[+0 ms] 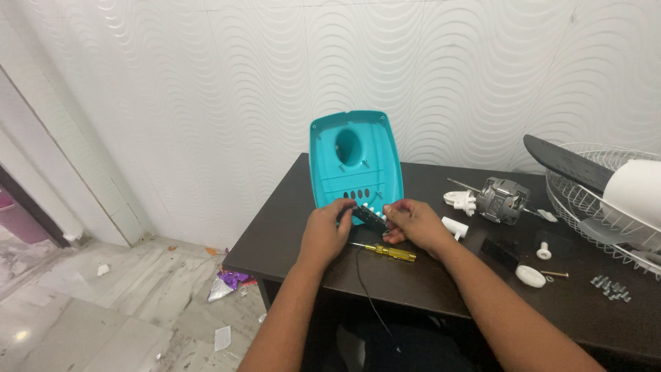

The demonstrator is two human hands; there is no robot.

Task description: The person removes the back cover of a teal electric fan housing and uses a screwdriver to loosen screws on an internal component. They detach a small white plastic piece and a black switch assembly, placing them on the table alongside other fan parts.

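Observation:
A teal plastic housing [354, 155] with a round hole and a row of slots stands tilted upright on the dark table [289, 234]. My left hand [323, 231] and my right hand [413, 222] meet at its lower edge, both gripping a small black switch part [368, 216] with white buttons below it. A thin black wire [363, 279] hangs from that part over the table's front edge. A yellow-handled screwdriver [389, 251] lies on the table just under my hands.
To the right lie a metal fan motor [501, 200], white plastic caps [530, 275], a white knob [460, 200], loose screws [611, 288], a wire fan guard [599, 200] and a dark blade [564, 162]. Scraps of litter [227, 282] lie on the marble floor at left.

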